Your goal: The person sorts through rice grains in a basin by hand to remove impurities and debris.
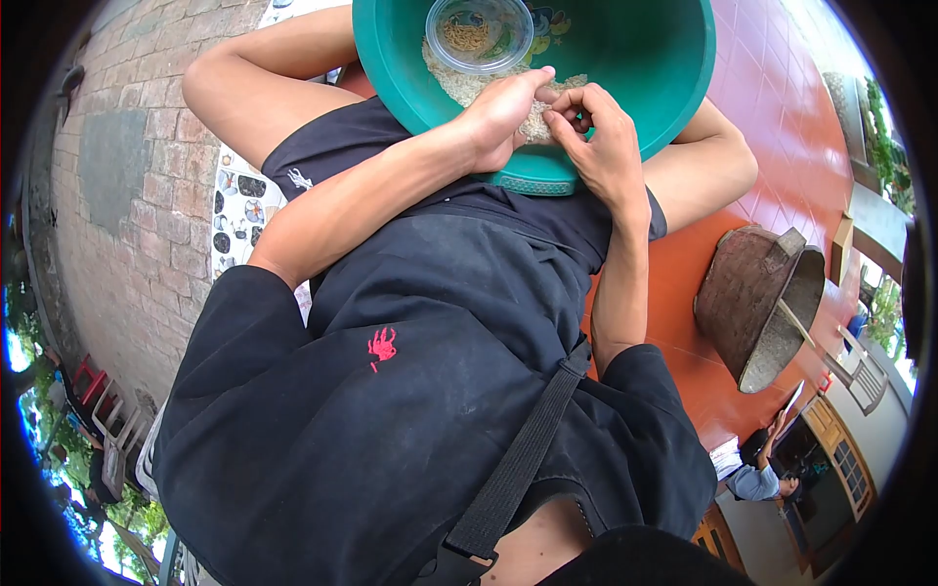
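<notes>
Tiled floor, green basin of pale grain, cup of golden grain, hands together, grip unclear

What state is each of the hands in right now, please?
Left hand: cupped, partly open; whether it holds grains cannot be told.
Right hand: fingers curled in; whether they are closed on anything cannot be told.

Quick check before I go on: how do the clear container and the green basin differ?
Size: the clear container is much smaller than the green basin around it.
Look: the container is see-through; the basin is opaque.
Contents: the container holds golden-brown grains; the basin holds paler grains.
Shared: both have rounded rims.
</notes>
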{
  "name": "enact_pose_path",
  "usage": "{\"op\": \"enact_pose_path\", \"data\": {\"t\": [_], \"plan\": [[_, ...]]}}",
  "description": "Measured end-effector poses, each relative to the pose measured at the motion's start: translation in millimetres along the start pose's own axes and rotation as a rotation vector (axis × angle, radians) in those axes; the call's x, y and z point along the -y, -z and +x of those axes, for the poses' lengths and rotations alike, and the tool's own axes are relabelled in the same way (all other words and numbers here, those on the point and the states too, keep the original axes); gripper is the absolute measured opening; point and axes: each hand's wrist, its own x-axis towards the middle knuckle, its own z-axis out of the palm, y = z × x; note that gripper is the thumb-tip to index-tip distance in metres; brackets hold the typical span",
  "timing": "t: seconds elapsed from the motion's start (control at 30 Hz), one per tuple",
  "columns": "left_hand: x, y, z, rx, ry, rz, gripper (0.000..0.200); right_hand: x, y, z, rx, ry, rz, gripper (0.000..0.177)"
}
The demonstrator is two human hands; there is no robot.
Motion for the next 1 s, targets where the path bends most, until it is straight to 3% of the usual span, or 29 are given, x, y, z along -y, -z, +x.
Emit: {"op": "enact_pose_path", "data": {"t": [0.17,0.27,0.33,0.4,0.47,0.67,0.8,0.9,1.0], "plan": [[-1,0,-1,-0.006,-0.028,0.017,0.044,4,6,2,0.001,0.018,0.092,0.013],[-1,0,0,0.045,-0.035,-0.047,0.042,14,17,13,-0.026,0.162,0.102,0.014],[3,6,7,0.118,-0.113,-0.032,0.040,23,21,22,-0.123,0.435,0.052,0.017],[3,4,6,0.141,-0.117,-0.029,0.040,33,22,31,-0.194,0.500,0.052,0.020],[-4,-6,-11,0.065,-0.131,-0.017,0.041,49,24,39,-0.388,0.632,-0.007,0.022],[-8,-5,-7,0.050,-0.094,0.012,0.041,38,20,51,-0.254,0.599,-0.189,0.021],[-4,-2,-7,0.064,-0.103,-0.019,0.030,16,19,26,-0.103,0.358,-0.100,0.019],[-2,1,-2,0.059,-0.093,-0.051,0.037,1,18,12,-0.027,0.203,0.026,0.015],[0,0,1,0.050,-0.080,-0.057,0.040,-9,17,7,-0.012,0.249,-0.051,0.014]]}}
